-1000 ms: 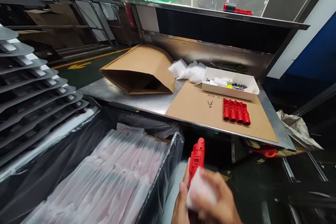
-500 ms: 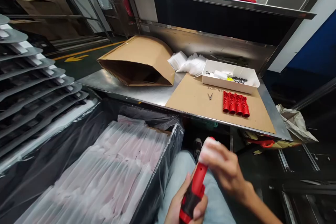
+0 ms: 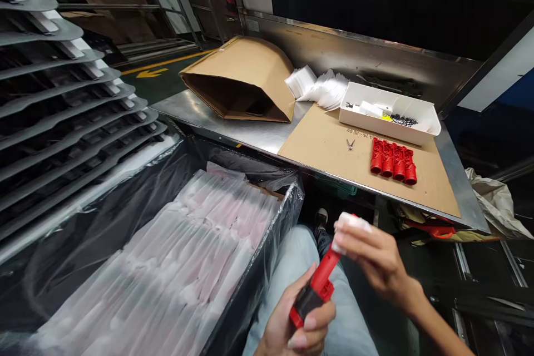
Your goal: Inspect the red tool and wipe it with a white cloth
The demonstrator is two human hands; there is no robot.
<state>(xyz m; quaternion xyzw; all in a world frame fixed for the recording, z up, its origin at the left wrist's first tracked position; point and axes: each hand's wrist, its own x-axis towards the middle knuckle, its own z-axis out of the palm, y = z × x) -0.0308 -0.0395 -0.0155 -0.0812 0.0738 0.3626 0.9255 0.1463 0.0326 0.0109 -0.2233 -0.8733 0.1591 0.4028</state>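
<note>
My left hand (image 3: 298,328) grips the lower end of a red plastic part (image 3: 317,286) over my lap. My right hand (image 3: 373,258) pinches a small white bag (image 3: 349,223) over the part's upper end. On the brown cardboard sheet (image 3: 329,150) on the steel bench lie several more red parts (image 3: 392,157) side by side. A small metal clip (image 3: 350,144) lies to their left.
A white tray (image 3: 390,125) of small screws and a pile of white bags (image 3: 321,88) sit at the back of the bench. An open brown paper sack (image 3: 240,83) lies at its left. A black-lined bin of bagged pieces (image 3: 175,272) stands beside my left knee. Grey stacked trays (image 3: 62,94) fill the left.
The red part has tilted from upright to slanting up and right, lower over my lap. My right hand has slid the white bag from the part's middle to its upper end.
</note>
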